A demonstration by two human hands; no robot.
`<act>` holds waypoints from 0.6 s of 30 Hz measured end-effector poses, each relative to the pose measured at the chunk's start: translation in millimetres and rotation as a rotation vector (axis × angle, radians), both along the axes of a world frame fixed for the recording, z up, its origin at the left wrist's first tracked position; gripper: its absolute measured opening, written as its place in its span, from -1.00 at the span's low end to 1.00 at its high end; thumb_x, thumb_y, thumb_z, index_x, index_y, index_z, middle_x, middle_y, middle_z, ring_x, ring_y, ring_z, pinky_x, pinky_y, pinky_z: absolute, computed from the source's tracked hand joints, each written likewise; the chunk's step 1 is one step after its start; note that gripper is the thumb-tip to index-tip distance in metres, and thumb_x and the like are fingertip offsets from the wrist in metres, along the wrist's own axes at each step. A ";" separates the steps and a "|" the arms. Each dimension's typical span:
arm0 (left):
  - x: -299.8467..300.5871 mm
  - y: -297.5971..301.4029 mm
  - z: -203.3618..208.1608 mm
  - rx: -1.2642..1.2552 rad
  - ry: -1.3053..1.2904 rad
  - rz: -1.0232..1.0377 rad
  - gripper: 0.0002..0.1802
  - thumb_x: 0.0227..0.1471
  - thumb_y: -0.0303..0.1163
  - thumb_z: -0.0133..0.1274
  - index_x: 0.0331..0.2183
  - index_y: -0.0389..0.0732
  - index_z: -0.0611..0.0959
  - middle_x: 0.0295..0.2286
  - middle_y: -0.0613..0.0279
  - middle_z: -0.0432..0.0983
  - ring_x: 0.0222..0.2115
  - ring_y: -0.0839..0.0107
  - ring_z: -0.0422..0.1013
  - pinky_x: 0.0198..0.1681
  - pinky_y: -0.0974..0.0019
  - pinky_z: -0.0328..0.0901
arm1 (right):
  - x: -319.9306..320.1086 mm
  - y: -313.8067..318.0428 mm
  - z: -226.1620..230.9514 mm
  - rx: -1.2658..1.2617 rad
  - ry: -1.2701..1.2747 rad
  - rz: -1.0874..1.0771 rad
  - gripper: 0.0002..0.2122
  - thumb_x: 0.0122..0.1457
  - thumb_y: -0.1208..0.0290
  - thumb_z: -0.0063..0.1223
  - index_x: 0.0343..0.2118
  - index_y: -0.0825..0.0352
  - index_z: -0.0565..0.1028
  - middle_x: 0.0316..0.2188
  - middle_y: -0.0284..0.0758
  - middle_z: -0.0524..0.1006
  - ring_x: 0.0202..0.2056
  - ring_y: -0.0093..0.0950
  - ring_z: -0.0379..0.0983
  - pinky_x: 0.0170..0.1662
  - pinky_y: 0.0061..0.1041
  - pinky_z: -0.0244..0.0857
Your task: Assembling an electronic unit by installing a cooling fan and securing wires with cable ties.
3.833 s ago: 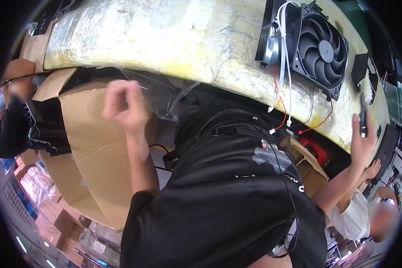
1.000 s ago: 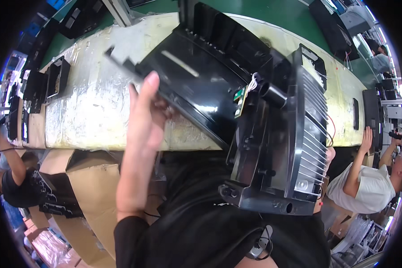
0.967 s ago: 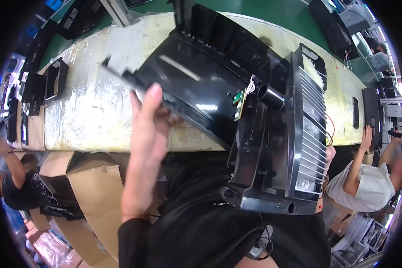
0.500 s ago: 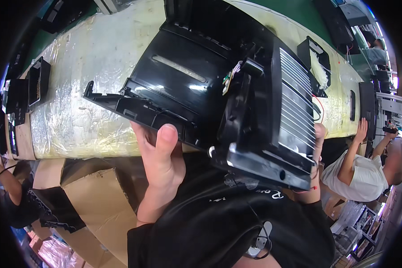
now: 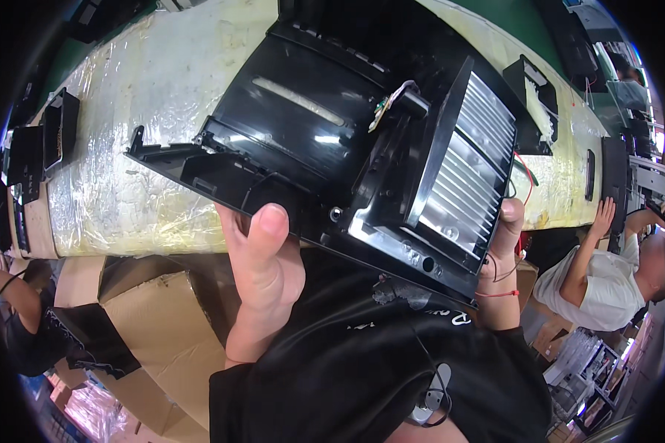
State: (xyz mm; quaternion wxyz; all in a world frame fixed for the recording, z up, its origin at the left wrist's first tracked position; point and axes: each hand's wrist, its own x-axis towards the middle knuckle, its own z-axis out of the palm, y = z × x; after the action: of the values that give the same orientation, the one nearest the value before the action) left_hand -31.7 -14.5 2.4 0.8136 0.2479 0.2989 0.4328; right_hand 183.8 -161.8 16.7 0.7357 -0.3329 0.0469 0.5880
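Housing [image 5: 347, 156] of glossy black plastic is held tilted over the near edge of a plastic-wrapped workbench [image 5: 144, 177]; whether its far side touches the surface I cannot tell. Silver fins [image 5: 467, 166] fill its three o'clock side, and a small circuit board [image 5: 380, 113] with white wires sits just off its centre toward one o'clock. At seven o'clock the left hand [image 5: 267, 262] grips the rim, thumb raised and apart from its fingers, which are mostly hidden underneath. At four o'clock the right hand [image 5: 504, 236] clasps the edge, its farther fingers hidden. Between two and three o'clock stands a black tray [image 5: 515, 83] with white pieces; at nine, a small black box [image 5: 68, 129]. A cardboard box [image 5: 162, 332] lies between seven and eight, and a co-worker [image 5: 595, 288] in white is farther out at four.
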 end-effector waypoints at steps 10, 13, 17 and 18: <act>-0.5 -4.0 0.3 -0.005 0.032 0.039 -0.08 -0.10 -0.32 0.21 0.25 -0.17 0.13 0.10 0.18 0.24 0.11 0.28 0.22 0.21 0.17 0.12 | 5.1 -7.3 -9.8 -0.039 0.048 -0.052 -0.27 -0.12 0.43 0.05 0.22 0.43 0.17 0.13 0.02 0.33 0.12 -0.04 0.32 0.18 0.02 0.22; -0.2 -2.7 1.8 0.014 0.045 0.035 -0.12 -0.09 -0.31 0.18 0.23 -0.20 0.15 0.09 0.16 0.26 0.10 0.27 0.26 0.19 0.15 0.16 | 0.4 -2.2 -3.4 -0.045 0.047 -0.057 -0.27 -0.12 0.42 0.05 0.22 0.43 0.18 0.12 0.03 0.34 0.11 -0.05 0.34 0.17 0.00 0.24; 4.2 -0.4 8.5 0.046 0.051 0.060 -0.17 -0.06 -0.30 0.14 0.20 -0.24 0.19 0.06 0.12 0.31 0.07 0.25 0.30 0.17 0.13 0.20 | 1.2 1.6 -8.4 -0.040 -0.019 -0.024 -0.32 -0.10 0.44 0.02 0.19 0.46 0.22 0.06 0.01 0.40 -0.05 -0.19 0.49 -0.07 -0.19 0.49; 4.2 0.3 9.5 0.043 0.058 0.062 -0.17 -0.06 -0.30 0.14 0.20 -0.24 0.19 0.06 0.12 0.31 0.07 0.25 0.30 0.17 0.13 0.20 | 1.4 2.0 -8.6 -0.044 -0.012 -0.021 -0.32 -0.10 0.44 0.02 0.19 0.46 0.22 0.06 0.01 0.40 -0.05 -0.19 0.49 -0.07 -0.19 0.49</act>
State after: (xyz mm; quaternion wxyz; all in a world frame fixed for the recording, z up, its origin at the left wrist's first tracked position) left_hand -27.5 -14.2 11.9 0.7851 0.2685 0.3207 0.4567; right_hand 185.2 -159.8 8.1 0.7346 -0.3520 0.0587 0.5770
